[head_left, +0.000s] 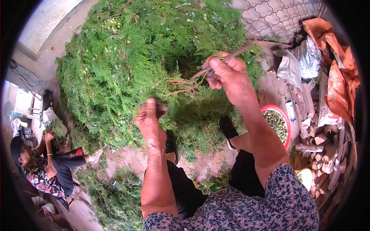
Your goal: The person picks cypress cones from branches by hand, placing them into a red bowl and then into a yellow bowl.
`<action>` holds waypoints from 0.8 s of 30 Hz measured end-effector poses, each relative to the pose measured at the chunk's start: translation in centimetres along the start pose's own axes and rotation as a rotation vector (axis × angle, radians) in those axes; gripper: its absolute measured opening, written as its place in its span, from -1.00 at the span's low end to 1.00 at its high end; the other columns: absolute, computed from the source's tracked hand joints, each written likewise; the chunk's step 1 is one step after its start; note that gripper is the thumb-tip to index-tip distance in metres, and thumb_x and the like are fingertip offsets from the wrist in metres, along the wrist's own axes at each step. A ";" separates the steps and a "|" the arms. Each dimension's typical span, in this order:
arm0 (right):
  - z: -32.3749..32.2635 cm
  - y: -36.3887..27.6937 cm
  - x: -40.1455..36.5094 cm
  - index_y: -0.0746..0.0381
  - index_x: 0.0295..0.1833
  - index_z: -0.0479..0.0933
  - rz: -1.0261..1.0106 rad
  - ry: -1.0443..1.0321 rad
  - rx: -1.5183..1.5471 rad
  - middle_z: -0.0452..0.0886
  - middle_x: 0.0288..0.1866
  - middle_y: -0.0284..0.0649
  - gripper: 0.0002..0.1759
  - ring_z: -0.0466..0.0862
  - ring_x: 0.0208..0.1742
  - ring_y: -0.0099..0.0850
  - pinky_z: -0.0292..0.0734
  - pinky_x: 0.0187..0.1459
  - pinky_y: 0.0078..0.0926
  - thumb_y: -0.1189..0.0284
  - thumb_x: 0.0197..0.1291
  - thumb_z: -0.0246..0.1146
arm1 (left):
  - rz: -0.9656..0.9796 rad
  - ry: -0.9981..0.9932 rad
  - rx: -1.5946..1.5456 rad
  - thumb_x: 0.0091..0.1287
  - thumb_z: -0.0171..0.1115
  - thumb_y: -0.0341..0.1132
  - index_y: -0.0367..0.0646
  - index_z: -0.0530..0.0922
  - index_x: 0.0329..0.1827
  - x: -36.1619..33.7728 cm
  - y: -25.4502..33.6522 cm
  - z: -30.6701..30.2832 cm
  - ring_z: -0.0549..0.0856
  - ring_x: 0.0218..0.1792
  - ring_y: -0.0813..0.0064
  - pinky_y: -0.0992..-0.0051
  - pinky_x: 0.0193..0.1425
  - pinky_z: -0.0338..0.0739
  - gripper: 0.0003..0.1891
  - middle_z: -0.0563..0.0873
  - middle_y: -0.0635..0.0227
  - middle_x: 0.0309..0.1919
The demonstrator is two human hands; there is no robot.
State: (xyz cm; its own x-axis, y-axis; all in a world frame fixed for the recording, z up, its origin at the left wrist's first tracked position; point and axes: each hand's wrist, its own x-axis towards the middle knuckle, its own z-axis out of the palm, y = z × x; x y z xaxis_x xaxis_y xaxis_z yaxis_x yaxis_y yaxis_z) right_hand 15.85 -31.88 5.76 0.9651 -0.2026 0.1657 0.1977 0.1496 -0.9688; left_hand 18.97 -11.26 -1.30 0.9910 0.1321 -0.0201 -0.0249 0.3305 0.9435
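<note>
My right hand (227, 75) is closed round the brown stem of a branch (241, 50), raised over a large heap of green conifer sprigs (123, 77). Thin reddish-brown twigs with some green leaves spread from that branch towards my left. Lower and to the left, my left hand (151, 119) is closed, thumb against fingers, apart from the twigs. Something small and dark shows at its fingertips, too blurred to make out.
A red-rimmed basin (288, 129) of small greenish cones stands at the right, near stacked firewood (320, 154) and an orange sheet (337, 84). At the left sits another person (50, 165) holding greenery. More cut greenery (111, 196) lies on the floor at the lower left.
</note>
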 end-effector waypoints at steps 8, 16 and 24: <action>2.3 1.8 -0.4 0.21 -0.25 0.54 -0.906 -0.256 -0.488 0.50 -0.35 -0.26 -0.92 0.53 -0.33 -0.46 0.50 -0.37 -0.54 0.53 0.10 0.21 | -0.539 -0.474 -0.450 0.14 0.17 0.16 -0.28 0.33 0.16 -0.2 0.2 1.5 0.59 -0.08 0.21 0.22 0.05 0.47 -0.28 0.50 0.05 0.05; 5.4 4.0 -4.4 0.28 -0.17 0.48 -0.531 -0.616 -0.520 0.42 -0.34 -0.22 -0.73 0.52 -0.29 -0.31 0.42 -0.33 -0.42 0.65 -0.08 0.22 | -0.539 -0.186 -0.388 0.21 0.19 -0.04 -0.34 0.44 -0.01 1.9 -0.6 0.2 0.63 -0.24 0.24 0.21 -0.01 0.50 -0.50 0.65 0.15 -0.24; 3.3 2.3 -3.9 0.26 -0.02 0.50 -0.234 -0.744 -0.501 0.54 -0.34 -0.14 -0.66 0.60 -0.40 -0.28 0.51 -0.39 -0.49 0.64 0.01 0.16 | -0.440 -0.110 -0.329 0.22 0.22 -0.29 -0.43 0.38 0.02 1.9 1.4 -0.2 0.62 -0.17 0.26 0.27 -0.01 0.54 -0.57 0.60 0.09 -0.15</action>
State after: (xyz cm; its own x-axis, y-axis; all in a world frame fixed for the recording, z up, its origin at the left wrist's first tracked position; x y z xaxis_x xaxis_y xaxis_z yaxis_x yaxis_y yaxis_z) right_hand 13.14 -27.53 3.49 0.8060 0.5243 0.2747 0.4715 -0.2881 -0.8335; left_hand 20.82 -10.30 -0.05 0.9247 -0.1766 -0.3372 0.3718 0.6092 0.7005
